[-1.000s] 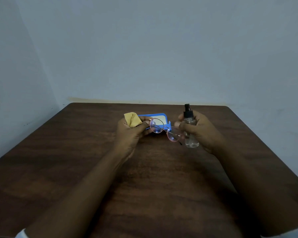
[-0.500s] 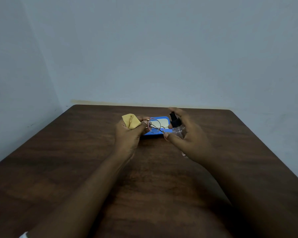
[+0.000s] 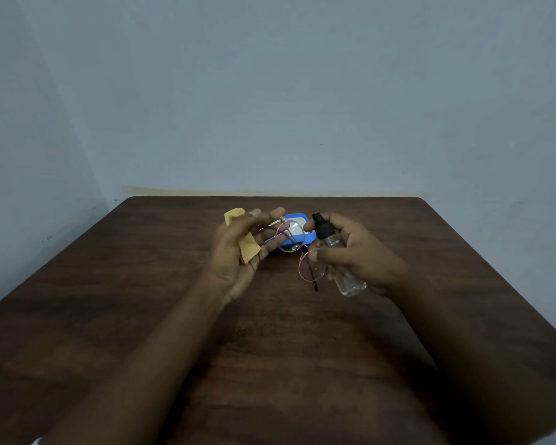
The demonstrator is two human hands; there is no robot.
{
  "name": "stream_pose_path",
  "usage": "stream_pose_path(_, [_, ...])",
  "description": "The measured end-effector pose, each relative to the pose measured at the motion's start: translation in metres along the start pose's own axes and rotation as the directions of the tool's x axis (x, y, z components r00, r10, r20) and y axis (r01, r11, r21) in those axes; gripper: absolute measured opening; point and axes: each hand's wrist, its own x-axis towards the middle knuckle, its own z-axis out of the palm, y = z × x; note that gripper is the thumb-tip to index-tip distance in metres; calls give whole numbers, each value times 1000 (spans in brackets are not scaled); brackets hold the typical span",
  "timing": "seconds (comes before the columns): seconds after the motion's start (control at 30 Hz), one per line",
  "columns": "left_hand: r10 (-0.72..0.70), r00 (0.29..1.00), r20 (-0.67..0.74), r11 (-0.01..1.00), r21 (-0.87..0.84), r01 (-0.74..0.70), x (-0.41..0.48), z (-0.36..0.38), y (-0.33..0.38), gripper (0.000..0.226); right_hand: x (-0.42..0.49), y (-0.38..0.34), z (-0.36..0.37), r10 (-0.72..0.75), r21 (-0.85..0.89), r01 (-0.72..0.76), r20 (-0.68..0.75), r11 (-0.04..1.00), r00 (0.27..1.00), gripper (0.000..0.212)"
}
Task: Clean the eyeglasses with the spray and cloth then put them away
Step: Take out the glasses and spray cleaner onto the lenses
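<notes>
The left grip [image 3: 238,248] pinches one eyeglasses [image 3: 291,236] pair plus one cloth [image 3: 249,250]; the right grip [image 3: 363,252] wraps one spray bottle [image 3: 334,240]. One blue case [image 3: 308,238] sits near the counter's [image 3: 142,284] far edge.

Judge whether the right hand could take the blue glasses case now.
Probably not: the right hand is full, its grip round the clear black-capped spray bottle, and the round wire-rimmed eyeglasses held by the left hand sit before the blue case.
</notes>
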Motion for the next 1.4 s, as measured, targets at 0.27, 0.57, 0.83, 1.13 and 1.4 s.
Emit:
stream_pose_path(0.27, [-255,963,91,959,150,240,-9,4,-14,9,4,11,6,65,608,-132,131,783,989,50])
stream_pose_path(0.57, [-232,967,102,950,237,203,-17,12,-20,22,5,23,5,90,638,-164,148,753,985,52])
stream_pose_path(0.83, [-259,966,-1,953,162,256,-1,-4,-3,17,3,14,-3,75,630,-153,149,761,986,72])
stream_pose_path(1.13, [-235,963,-134,972,-15,236,14,-26,11,7,0,12,-2,81,585,-224,261,779,962,46])
stream_pose_path(1.4, [50,913,-404,998,-18,-62,22,-24,3,22,0,1,0,50,612,-31,-14,790,999,67])
